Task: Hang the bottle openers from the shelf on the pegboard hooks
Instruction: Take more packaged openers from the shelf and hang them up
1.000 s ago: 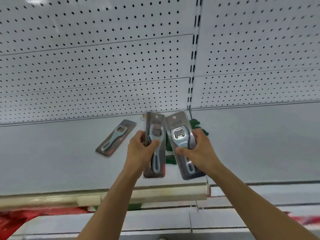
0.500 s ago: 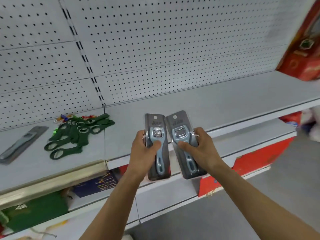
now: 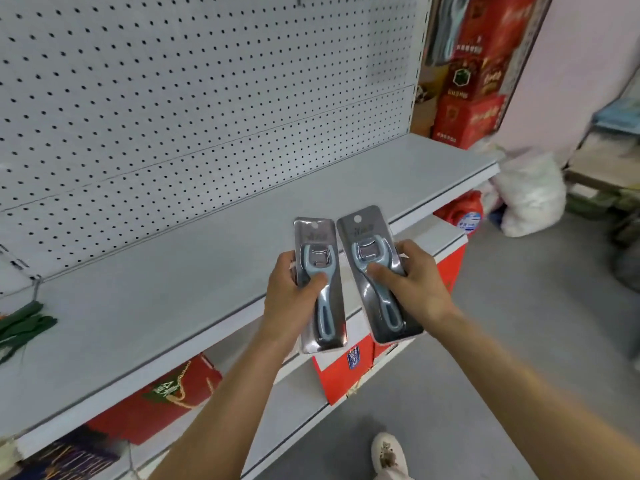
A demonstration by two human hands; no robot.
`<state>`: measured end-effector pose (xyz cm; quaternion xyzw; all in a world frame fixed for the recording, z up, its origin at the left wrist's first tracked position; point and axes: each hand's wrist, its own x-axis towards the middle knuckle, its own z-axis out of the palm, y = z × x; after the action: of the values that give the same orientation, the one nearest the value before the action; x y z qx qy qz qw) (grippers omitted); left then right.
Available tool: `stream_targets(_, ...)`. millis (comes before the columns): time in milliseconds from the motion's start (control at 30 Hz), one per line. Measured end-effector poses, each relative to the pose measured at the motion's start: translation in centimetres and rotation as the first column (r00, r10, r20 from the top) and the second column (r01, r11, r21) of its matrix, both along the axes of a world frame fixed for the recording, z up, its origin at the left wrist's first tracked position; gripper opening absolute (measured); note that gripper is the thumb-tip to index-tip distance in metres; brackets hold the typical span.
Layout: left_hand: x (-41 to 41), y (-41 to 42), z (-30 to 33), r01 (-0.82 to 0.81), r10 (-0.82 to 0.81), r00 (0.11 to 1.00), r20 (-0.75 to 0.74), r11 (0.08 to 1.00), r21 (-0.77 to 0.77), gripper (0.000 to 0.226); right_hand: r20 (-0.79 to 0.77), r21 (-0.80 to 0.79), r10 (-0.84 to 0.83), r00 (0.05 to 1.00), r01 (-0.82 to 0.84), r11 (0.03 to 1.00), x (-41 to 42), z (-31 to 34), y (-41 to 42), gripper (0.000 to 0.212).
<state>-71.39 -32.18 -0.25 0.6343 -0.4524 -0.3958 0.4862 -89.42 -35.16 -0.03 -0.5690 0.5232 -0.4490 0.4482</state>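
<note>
Head view: left hand (image 3: 294, 292) grips one packaged bottle opener (image 3: 320, 284), thumb across its blue handle; right hand (image 3: 414, 284) grips a second packaged opener (image 3: 379, 273) likewise. Both packs are held upright, side by side, just above the front edge of the grey shelf (image 3: 207, 258). Each silver card has a hang hole on top. The pegboard (image 3: 190, 98) stands behind. Green items (image 3: 24, 323) lie far left on the shelf

Both hands, left (image 3: 289, 292) and right (image 3: 414, 284), reach forward side by side (thumbs on top), fingers curled.
</note>
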Motion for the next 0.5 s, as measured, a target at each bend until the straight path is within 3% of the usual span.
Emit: stream_targets(500, -15.6, -19.7, 1.3, 0.062, -0.063, 0.998, -0.030, 0.998, -0.022, 0.032, -0.006, -0.003, -0.039, 0.999, 0.039, 0.999, -16.0, 1.8, -18.3, 0.017)
